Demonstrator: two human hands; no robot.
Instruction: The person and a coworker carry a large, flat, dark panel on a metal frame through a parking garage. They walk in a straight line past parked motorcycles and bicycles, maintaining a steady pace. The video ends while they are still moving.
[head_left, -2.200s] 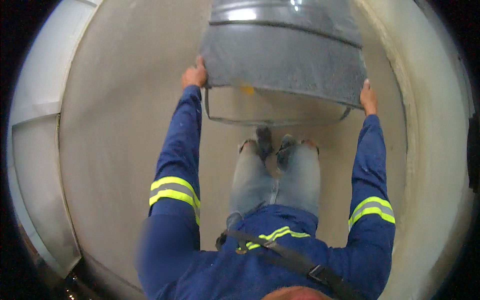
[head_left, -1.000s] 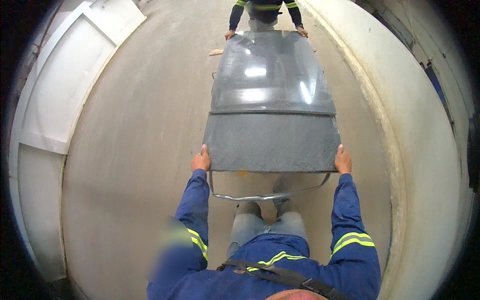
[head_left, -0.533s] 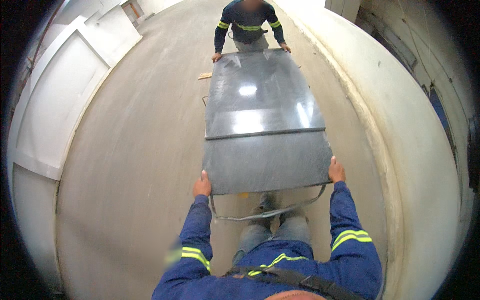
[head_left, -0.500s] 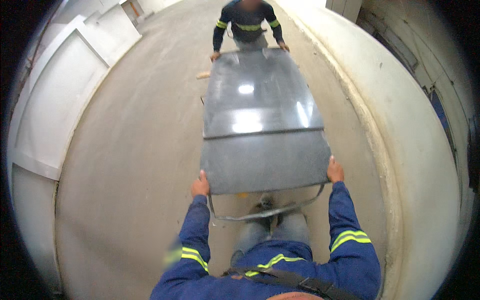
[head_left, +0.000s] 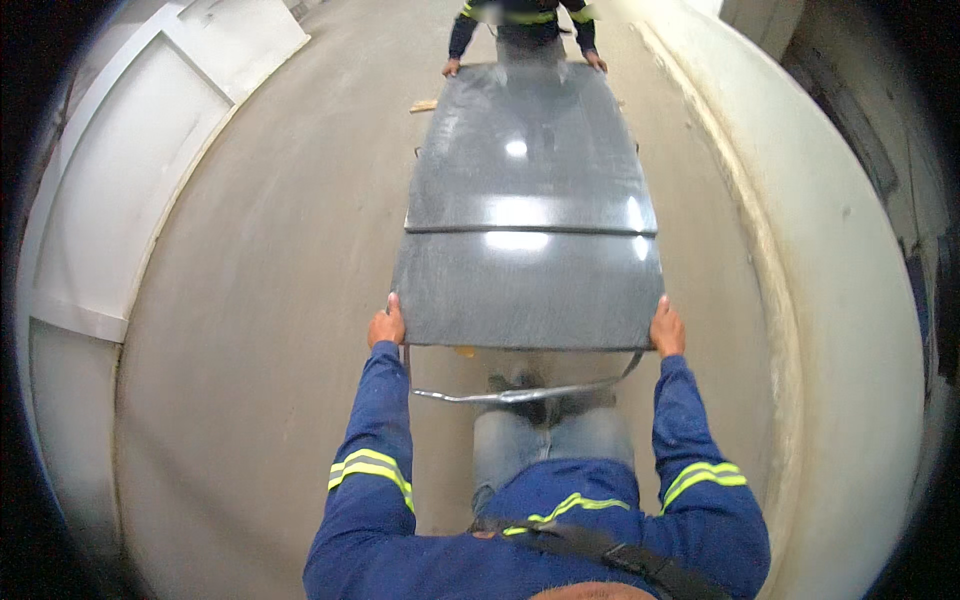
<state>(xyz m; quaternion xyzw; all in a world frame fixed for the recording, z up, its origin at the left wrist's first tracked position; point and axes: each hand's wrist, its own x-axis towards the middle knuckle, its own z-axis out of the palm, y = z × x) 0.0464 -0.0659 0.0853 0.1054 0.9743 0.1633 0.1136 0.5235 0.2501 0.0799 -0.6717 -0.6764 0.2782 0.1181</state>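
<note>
A large dark grey, glossy slab [head_left: 530, 150] stretches away in front of me, and a second grey slab [head_left: 530, 290] lies nearer me, with a straight seam between them. My left hand [head_left: 387, 323] is closed on the near slab's left corner, thumb on top. At its right corner my right hand [head_left: 667, 328] grips the edge in the same way. The fingers of both hands are hidden underneath. A curved metal bar [head_left: 520, 396], looking like a cart's handle, hangs below the near edge, above my legs.
At the far end a co-worker [head_left: 530, 35] in dark reflective clothing has a hand on each far corner. A piece of wood [head_left: 424, 106] sticks out at the far left side. White walls [head_left: 130, 160] and a curb [head_left: 735, 160] flank the concrete floor [head_left: 250, 300].
The slabs and my hands have shifted up in the view, and the slabs' seam looks straighter. The co-worker is higher too, partly cut off by the top edge. Both my hands keep their hold.
</note>
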